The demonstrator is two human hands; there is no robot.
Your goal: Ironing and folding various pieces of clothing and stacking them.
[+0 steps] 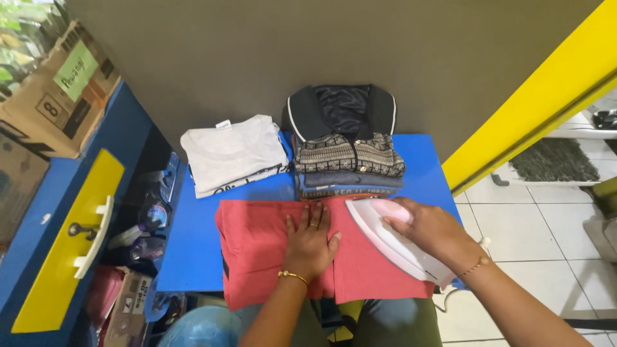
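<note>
While the head camera looks straight down, the red garment (270,254) lies spread across the near edge of the blue table (193,250), its long axis running from nine to three o'clock. The left hand (310,243) rests flat on the cloth near its middle, fingers straight and pointing to twelve o'clock, gripping nothing. The right hand (432,229) is closed around the handle of a white and pink iron (392,241), which sits on the garment's right half, at three o'clock from the left hand and just beside it; the iron's tip points to about ten o'clock, so the unpressed stretch of cloth lies toward the left hand. At twelve o'clock stands a stack of folded clothes (347,151), with a folded white shirt (232,154) at eleven o'clock. Far out at ten o'clock a brown cardboard box (45,103) bears a green rectangular paper label (75,69) on its upper face and a small black-and-white square mark lower down. At seven o'clock, below the table, sits a smaller printed carton (128,305).
</note>
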